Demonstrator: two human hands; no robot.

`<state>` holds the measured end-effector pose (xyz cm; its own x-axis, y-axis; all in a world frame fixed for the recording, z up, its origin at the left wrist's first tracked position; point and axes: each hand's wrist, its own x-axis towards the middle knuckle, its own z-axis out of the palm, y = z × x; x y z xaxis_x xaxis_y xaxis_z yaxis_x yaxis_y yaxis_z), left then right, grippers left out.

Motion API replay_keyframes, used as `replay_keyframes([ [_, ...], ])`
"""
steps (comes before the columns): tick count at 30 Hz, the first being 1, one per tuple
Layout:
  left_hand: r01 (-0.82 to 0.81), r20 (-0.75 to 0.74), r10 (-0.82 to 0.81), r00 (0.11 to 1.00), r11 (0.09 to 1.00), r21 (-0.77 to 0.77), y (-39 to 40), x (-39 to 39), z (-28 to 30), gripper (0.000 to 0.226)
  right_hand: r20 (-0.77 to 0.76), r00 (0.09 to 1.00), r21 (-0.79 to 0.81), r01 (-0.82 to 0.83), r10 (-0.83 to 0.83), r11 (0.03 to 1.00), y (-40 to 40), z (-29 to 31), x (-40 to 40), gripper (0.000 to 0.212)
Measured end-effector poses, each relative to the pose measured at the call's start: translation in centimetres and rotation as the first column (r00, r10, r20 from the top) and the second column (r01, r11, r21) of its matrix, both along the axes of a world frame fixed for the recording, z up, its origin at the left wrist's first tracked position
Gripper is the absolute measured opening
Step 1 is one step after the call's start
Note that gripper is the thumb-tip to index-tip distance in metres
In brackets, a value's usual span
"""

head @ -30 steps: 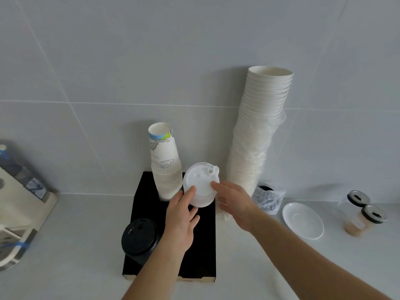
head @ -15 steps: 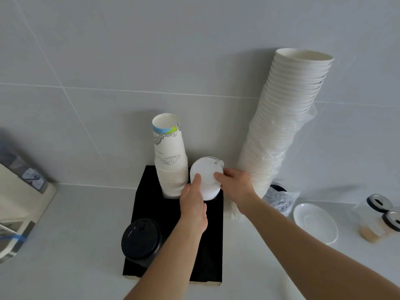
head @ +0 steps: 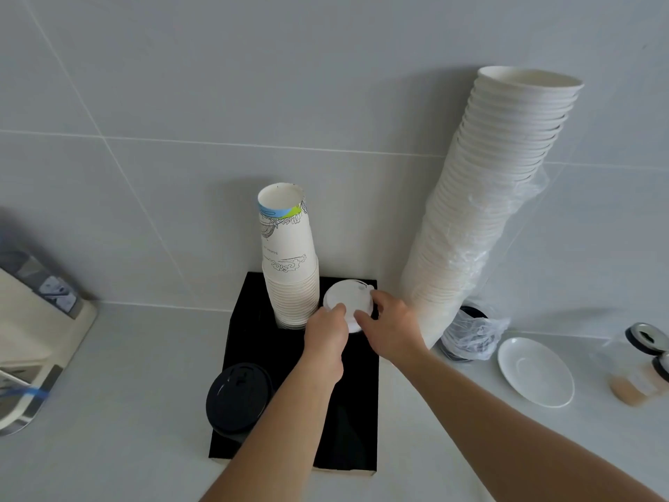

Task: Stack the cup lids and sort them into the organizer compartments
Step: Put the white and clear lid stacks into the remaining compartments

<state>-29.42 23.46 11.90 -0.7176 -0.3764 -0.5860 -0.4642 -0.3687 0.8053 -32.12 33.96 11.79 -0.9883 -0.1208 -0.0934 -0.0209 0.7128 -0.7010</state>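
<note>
Head view: both hands, left (head: 325, 335) and right (head: 391, 329), pinch white lids (head: 345, 297) entering the organizer's (head: 249, 320) 1 o'clock compartment; black lids (head: 239, 398) already sit at 7 o'clock.

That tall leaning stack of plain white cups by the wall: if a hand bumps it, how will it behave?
The tall white cup stack probably tips easily: it leans visibly and rises high above a narrow base. Being paper-like cups, it is likely light, so a slight nudge from the right hand close beside it could shift it. Its loose plastic sleeve may slip.

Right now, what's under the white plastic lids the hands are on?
The back-right compartment of the black organizer. Both hands hold the white plastic lids; the compartment's inside is hidden.
</note>
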Motion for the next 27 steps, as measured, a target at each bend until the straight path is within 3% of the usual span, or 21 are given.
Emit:
replay_keyframes([
  [3,0.032,-0.027,-0.033,0.999,0.999,-0.026,-0.1,0.2,-0.4,0.012,-0.023,0.998,0.100,-0.062,0.064,0.993,-0.1,-0.1,0.5,0.050],
  [7,0.090,-0.072,-0.099,0.992,0.989,-0.118,0.0,0.2,-0.4,0.033,-0.126,0.978,0.157,-0.146,0.167,0.977,0.5,-0.7,0.9,0.032],
  [12,0.169,-0.025,-0.179,0.984,0.962,-0.215,0.3,0.1,0.2,0.037,-0.113,0.967,0.238,-0.198,0.229,0.951,0.9,-0.9,0.7,0.033],
  [15,0.178,-0.016,-0.187,0.982,0.956,-0.234,0.0,-0.1,0.5,0.027,-0.087,0.963,0.256,-0.225,0.254,0.940,0.9,-0.7,0.6,0.035],
  [19,0.181,0.008,-0.182,0.983,0.966,-0.182,-0.4,0.3,0.8,0.009,-0.061,0.970,0.202,-0.217,0.233,0.955,1.0,-0.4,0.6,0.035],
  [23,0.185,-0.014,-0.189,0.982,0.970,-0.158,-0.3,1.0,1.2,0.018,-0.009,0.984,0.076,-0.178,0.179,0.981,1.2,0.7,1.3,0.030],
  [27,0.200,-0.015,-0.205,0.979,0.969,-0.144,-0.4,2.0,2.1,0.007,0.097,0.990,-0.034,-0.098,0.101,0.995,1.7,2.1,1.7,0.036],
])
